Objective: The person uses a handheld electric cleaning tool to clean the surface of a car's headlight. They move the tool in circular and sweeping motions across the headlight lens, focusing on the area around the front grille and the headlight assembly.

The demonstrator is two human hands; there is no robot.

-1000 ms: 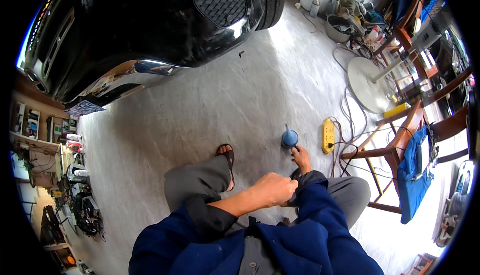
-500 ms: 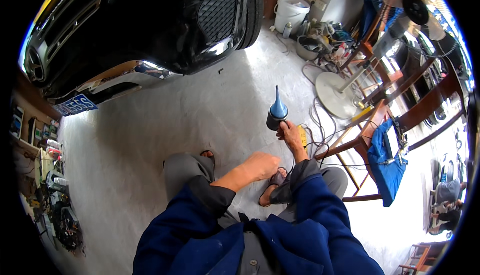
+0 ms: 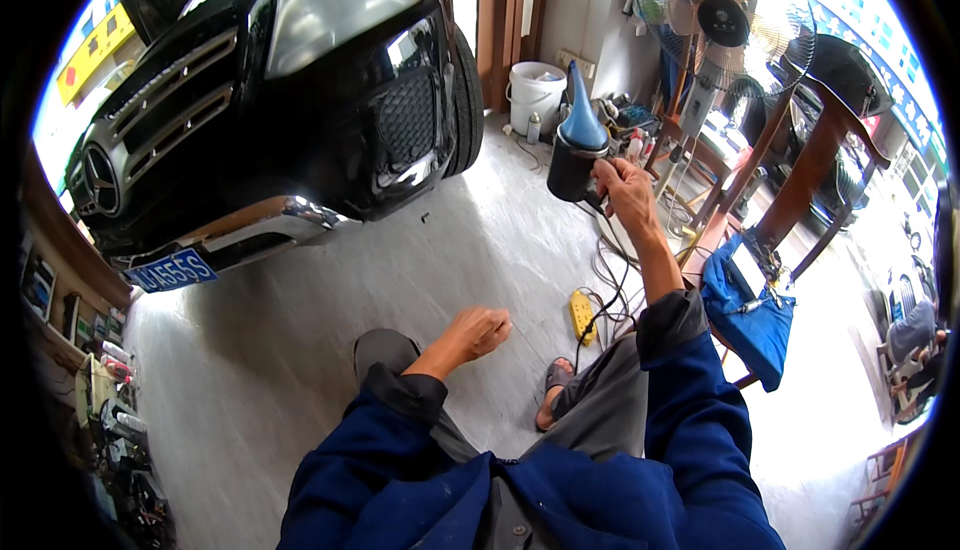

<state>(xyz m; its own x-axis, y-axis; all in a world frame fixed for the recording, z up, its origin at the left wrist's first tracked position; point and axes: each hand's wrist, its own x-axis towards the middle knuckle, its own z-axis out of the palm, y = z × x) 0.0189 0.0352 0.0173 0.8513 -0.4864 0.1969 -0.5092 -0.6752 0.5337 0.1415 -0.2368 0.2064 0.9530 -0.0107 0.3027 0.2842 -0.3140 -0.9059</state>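
A black handled cup (image 3: 572,172), with a blue funnel (image 3: 582,115) standing spout-up in its top, is held out at centre right by my right hand (image 3: 622,188), fingers closed round the handle. My left hand (image 3: 474,333) hangs lower, over the floor, fingers curled closed; whether anything is inside is hidden. Below the cup a yellow power strip (image 3: 583,317) lies among black cables.
A black car (image 3: 260,140) fills the upper left. At the right are a standing fan (image 3: 723,20) and wooden chairs (image 3: 790,200), one holding a blue bag (image 3: 750,320). White bucket (image 3: 535,95), shelves (image 3: 60,310), clutter along both sides, and seated people (image 3: 915,350) at far right.
My right hand has lifted the cup and funnel from low near the floor upward and away from me. My left hand has parted from it leftward. The view has tilted up.
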